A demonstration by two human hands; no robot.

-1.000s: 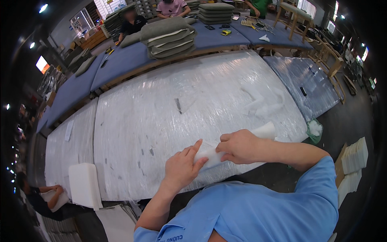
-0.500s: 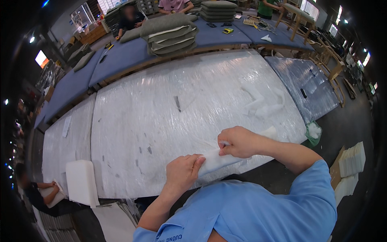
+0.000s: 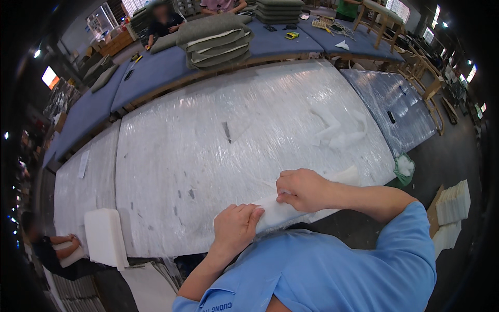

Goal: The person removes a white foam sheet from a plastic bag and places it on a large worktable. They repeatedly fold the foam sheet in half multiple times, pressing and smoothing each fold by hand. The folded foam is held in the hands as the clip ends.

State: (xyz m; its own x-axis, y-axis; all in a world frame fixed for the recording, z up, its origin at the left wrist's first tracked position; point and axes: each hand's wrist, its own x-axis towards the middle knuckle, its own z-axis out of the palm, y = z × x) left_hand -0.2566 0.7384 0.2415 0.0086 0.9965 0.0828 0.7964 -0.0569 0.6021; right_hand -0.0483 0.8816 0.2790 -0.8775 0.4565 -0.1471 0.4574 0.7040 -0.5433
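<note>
Along the near edge of the film-wrapped table (image 3: 249, 119) lies a long piece of white padding (image 3: 278, 212), with a soft, fibrous look. My left hand (image 3: 236, 227) is closed on its left part, thumb on top and fingers curled. Just to the right, my right hand (image 3: 301, 190) pinches the upper edge of the same padding between thumb and bent fingers. The padding's right end (image 3: 347, 176) sticks out past my right wrist. Loose white fibre strips (image 3: 340, 127) rest farther back on the table.
A white foam block stack (image 3: 104, 234) sits at the table's left corner, near a co-worker (image 3: 52, 244). Grey cushions (image 3: 215, 41) are piled on the blue bench (image 3: 156, 73) at the back. At right are a green bag (image 3: 404, 169) and stacked white sheets (image 3: 451, 210).
My right hand has moved slightly left and down along the padding, closer to my left hand. My left hand has barely shifted. The co-worker's hands at left have moved a little.
</note>
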